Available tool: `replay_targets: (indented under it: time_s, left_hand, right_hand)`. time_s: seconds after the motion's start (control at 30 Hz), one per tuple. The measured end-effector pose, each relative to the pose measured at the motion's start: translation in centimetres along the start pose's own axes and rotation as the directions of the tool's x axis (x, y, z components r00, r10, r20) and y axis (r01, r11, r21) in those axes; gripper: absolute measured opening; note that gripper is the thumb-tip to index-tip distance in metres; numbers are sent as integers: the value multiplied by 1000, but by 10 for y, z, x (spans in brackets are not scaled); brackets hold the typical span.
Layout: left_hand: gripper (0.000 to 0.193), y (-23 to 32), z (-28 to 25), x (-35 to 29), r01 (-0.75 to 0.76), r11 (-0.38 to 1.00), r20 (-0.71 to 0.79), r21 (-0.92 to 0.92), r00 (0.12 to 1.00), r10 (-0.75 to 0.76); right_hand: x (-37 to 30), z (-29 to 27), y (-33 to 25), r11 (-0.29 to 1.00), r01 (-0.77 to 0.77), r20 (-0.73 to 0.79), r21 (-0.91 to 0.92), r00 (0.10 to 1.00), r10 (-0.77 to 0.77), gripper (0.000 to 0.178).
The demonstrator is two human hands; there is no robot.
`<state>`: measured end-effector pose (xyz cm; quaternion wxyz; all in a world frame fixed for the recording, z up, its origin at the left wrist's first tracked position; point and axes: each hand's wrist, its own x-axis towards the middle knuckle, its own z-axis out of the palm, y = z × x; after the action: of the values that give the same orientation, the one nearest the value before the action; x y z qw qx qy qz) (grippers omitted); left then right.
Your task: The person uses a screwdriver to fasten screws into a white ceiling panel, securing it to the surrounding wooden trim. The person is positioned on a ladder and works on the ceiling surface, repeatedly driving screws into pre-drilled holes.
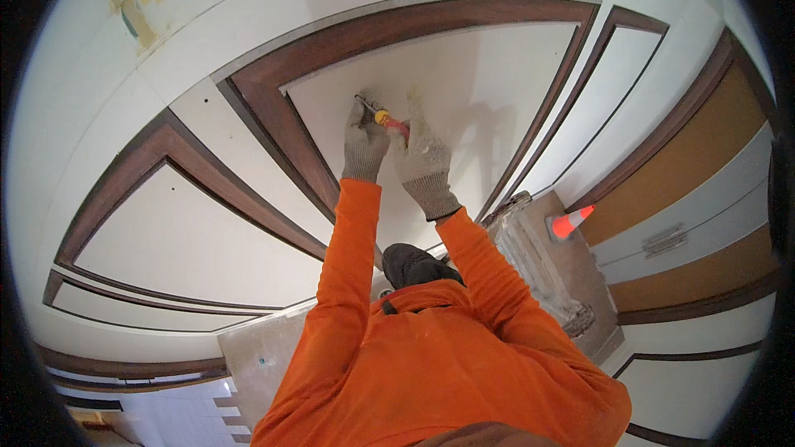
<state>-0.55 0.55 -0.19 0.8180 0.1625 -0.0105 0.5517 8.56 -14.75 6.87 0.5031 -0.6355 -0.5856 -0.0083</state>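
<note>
Gripping the screwdriver (pixel 382 117), right fingers (pixel 416 125) wrap its handle (pixel 398 127); left fingers (pixel 357 117), grip unclear, curl beside its shaft (pixel 366 104).

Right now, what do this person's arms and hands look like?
Long, plain orange sleeves cover both arms. The left hand and right hand wear greyish knitted gloves with ribbed-looking cuffs. The left one looks darker around the fingers; the right looks paler.
</note>
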Motion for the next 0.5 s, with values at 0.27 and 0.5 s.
replay_targets:
  time_s: [0.27,0.5]
  left_hand:
    - [27,3,-3,-2,-21,994,-74,-104,997,13]
    - [21,-3,6,-6,-82,996,-43,28,996,83]
  right_hand:
    - [2,16,0,979,-60,-96,193,992,79,71]
    - [-3,8,6,997,73,-48,34,996,-71,71]
